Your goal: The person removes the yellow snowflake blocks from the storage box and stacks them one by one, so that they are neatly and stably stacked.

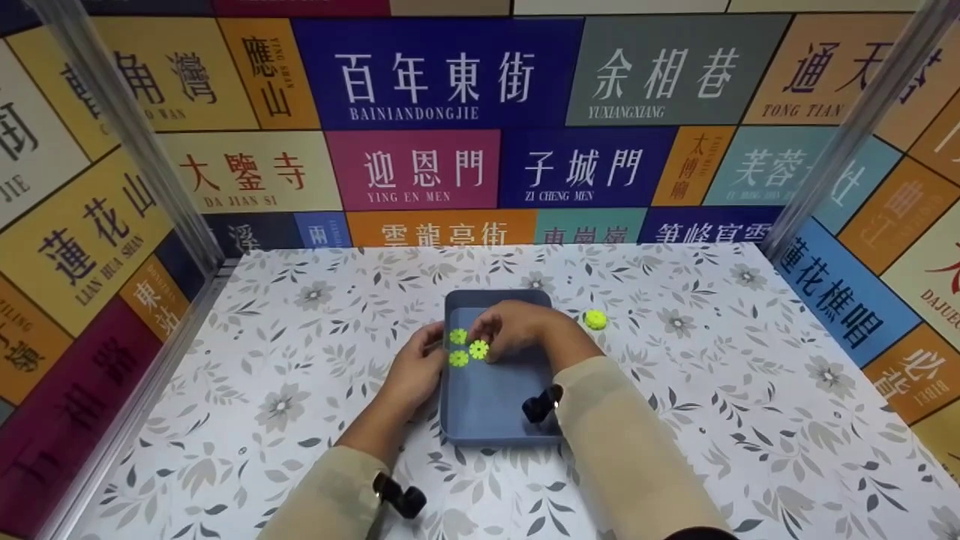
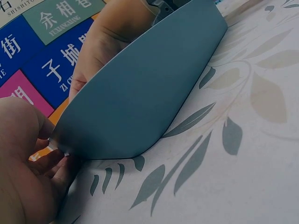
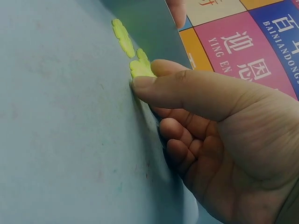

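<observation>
A blue-grey rectangular tray (image 1: 495, 405) lies on the table. Between thumb and forefinger, my right hand (image 1: 519, 324) pinches a yellow-green notched disc (image 1: 478, 349) just above the tray's floor; the other fingers curl in towards the palm. Two like discs, a far one (image 1: 458, 336) and a nearer one (image 1: 458, 359), are along the tray's left side. My left hand (image 1: 417, 367) holds the left wall of the tray, its fingers at the rim by one end in the left wrist view. Outside, right of the tray, sits a small pile of yellow-green discs (image 1: 595, 319).
A white floral cloth (image 1: 285, 450) covers the table. Panels with printed lettering (image 1: 439, 71) stand behind and at both sides, with clear upright edges at the corners. Small black devices are strapped at both cuffs, the left device (image 1: 401, 496) near the table's front.
</observation>
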{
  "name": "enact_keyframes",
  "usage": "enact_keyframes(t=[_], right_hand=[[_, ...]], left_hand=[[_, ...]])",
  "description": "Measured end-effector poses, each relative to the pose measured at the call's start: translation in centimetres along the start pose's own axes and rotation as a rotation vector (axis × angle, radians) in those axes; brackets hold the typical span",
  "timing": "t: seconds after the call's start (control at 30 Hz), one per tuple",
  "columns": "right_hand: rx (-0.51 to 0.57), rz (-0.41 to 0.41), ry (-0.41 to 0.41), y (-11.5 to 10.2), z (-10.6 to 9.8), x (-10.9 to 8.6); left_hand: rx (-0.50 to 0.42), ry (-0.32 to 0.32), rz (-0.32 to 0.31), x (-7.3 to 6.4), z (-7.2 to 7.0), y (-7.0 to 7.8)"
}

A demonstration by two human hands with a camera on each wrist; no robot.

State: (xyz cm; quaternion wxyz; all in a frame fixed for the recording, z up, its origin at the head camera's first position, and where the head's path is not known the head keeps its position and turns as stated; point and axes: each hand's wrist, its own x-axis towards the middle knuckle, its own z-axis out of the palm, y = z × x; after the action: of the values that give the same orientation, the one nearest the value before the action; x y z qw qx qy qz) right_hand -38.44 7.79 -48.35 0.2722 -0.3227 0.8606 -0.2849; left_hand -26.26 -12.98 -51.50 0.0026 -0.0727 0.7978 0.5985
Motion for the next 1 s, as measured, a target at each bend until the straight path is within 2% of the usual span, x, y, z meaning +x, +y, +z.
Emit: enact_keyframes(t=[0.17,0.33,0.7,0.87,1.0], right_hand=[[-0.065,0.039,0.021,-0.3,0.0,-0.1],[-0.077,0.054,0.030,-0.4,0.1,0.0],[0.047,0.059,0.100,-0.3,-0.8,-0.4],[0.099,0.017,0.134,-1.3,-2.3,-1.3],[0.136,-0.030,0.203,-2.0,-3.5,-2.7]], left_hand=[[0.012,0.002,-0.013,0.0,-0.1,0.1],[0.016,0.007,-0.029,0.0,-0.1,0.1],[0.003,0.004,-0.010,-0.1,0.1,0.1],[-0.014,0.010,-0.020,-0.1,0.1,0.0],[-0.017,0.016,-0.033,-0.1,0.0,0.0]])
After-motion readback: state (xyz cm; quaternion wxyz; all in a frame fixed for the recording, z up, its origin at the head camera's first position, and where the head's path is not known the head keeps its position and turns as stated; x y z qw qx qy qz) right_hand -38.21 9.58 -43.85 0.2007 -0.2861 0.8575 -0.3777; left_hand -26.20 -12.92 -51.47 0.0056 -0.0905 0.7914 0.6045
